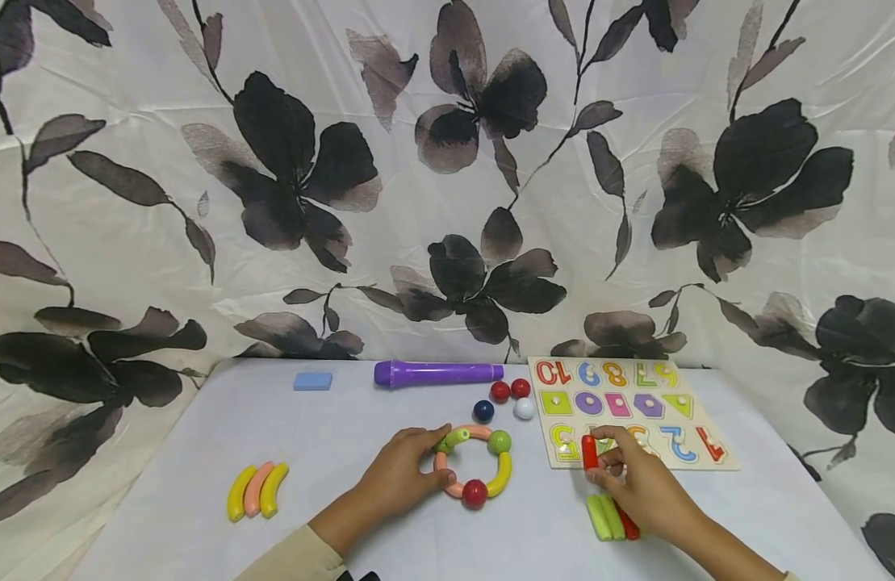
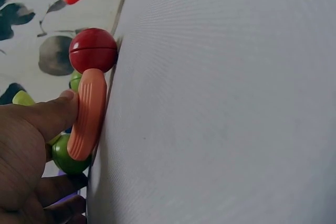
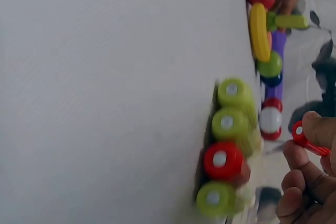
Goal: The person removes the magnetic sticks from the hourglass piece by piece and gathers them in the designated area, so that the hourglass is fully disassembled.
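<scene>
A ring (image 1: 501,474) of curved yellow and pink rods joined by balls lies on the table in the head view. At its left side my left hand (image 1: 399,476) holds it, thumb on a pink curved rod (image 2: 90,114) and fingers by a green ball (image 2: 68,155). A light green stick (image 1: 457,437) juts up from that ball. My right hand (image 1: 639,480) pinches a short red stick (image 1: 589,453) between thumb and fingers, over the puzzle board's near edge. Just below that hand lies a row of green sticks (image 1: 600,518) and a red one (image 3: 223,160), partly covered by it.
Behind the ring lie a purple tube (image 1: 440,374), red balls (image 1: 499,391), a dark blue ball (image 1: 483,411) and a white ball (image 1: 524,409). A number puzzle board (image 1: 639,464) sits at right. Curved rods (image 1: 258,489) and a blue block (image 1: 312,381) are at left.
</scene>
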`<control>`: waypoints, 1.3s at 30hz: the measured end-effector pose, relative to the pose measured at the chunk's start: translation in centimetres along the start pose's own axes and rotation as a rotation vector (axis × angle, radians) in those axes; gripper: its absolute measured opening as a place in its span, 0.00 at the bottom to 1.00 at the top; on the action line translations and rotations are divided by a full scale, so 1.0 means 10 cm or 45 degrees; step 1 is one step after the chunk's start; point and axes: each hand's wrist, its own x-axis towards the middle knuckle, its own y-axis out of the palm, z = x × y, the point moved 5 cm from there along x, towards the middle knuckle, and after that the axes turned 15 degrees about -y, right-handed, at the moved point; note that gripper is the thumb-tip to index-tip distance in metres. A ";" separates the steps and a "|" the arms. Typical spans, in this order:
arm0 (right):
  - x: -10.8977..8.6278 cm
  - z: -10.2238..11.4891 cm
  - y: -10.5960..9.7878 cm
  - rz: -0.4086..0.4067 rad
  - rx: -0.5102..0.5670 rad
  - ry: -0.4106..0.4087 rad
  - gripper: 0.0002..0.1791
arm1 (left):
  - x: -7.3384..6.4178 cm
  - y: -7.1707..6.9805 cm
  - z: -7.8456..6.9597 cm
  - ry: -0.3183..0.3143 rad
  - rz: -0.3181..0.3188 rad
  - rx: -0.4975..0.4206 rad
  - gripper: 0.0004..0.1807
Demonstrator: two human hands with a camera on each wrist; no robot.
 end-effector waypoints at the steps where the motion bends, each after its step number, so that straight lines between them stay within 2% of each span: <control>1: -0.03 -0.04 -0.03 0.003 -0.010 0.017 0.31 | 0.00 0.00 0.00 0.002 -0.001 -0.001 0.39; 5: -0.12 -0.18 -0.15 0.020 -0.041 0.086 0.33 | 0.01 0.01 0.00 -0.017 0.007 0.002 0.39; 9: -0.20 -0.29 -0.24 0.044 -0.074 0.106 0.34 | 0.02 0.00 0.00 -0.036 0.014 0.006 0.39; 19: -0.33 -0.50 -0.34 0.129 -0.088 0.176 0.31 | 0.01 0.00 -0.01 -0.030 0.020 0.000 0.39; 25: -0.40 -0.57 -0.33 0.204 -0.058 0.250 0.26 | 0.00 -0.01 -0.02 -0.007 0.009 -0.011 0.39; 30: -0.44 -0.56 -0.28 0.289 -0.042 0.246 0.27 | 0.00 0.00 -0.01 -0.008 0.013 -0.011 0.39; 35: -0.45 -0.56 -0.26 0.312 -0.032 0.241 0.27 | 0.01 0.01 0.00 -0.022 0.012 -0.006 0.39; 39: -0.44 -0.56 -0.23 0.341 -0.041 0.283 0.27 | 0.01 0.02 0.01 -0.027 0.003 -0.005 0.39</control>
